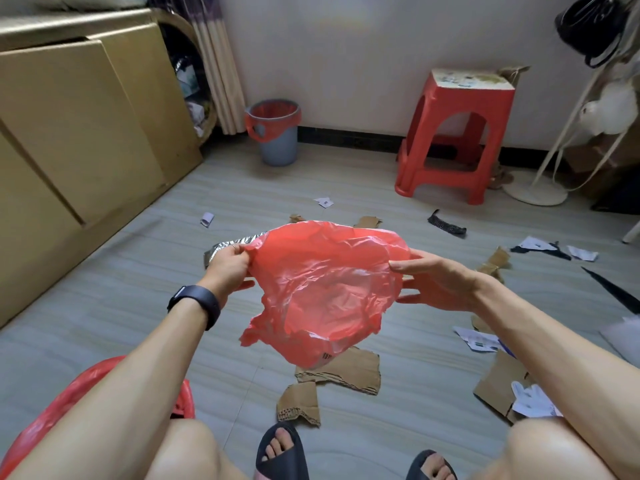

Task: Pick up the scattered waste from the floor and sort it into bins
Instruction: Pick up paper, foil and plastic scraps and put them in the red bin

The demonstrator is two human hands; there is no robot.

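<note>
**Opening a bag before the gathering starts**

Nearest the camera, the person crouches in dark slippers (282,452). A second red bag (52,414) lies crumpled on the floor (121,306) by the left leg. Just ahead of the feet lie torn cardboard pieces (343,372), with more cardboard and white paper scraps (479,341) off to the right.

Above these, both hands hold up a thin red plastic bag (325,285) with its mouth towards the camera. The left hand (228,268) pinches the bag's left rim between thumb and fingers. The right hand (440,282) has its fingers stretched straight and spread, with the right rim lying between them. The bag is clear of the floor and looks nearly empty, apart from something pale low inside.

Behind the bag lie a silver foil piece (225,247), further small scraps and a black strip (446,225). Against the far wall stand a grey bin (275,133) with a red liner and a red stool (453,133).

The step in hand looks like preparation — spreading the bag to take one kind of waste. Almost all the litter is still on the floor. The next move probably calls for freeing one hand while the other keeps the mouth open, then reaching for the closest cardboard — and keeping paper, foil and cardboard apart.
</note>
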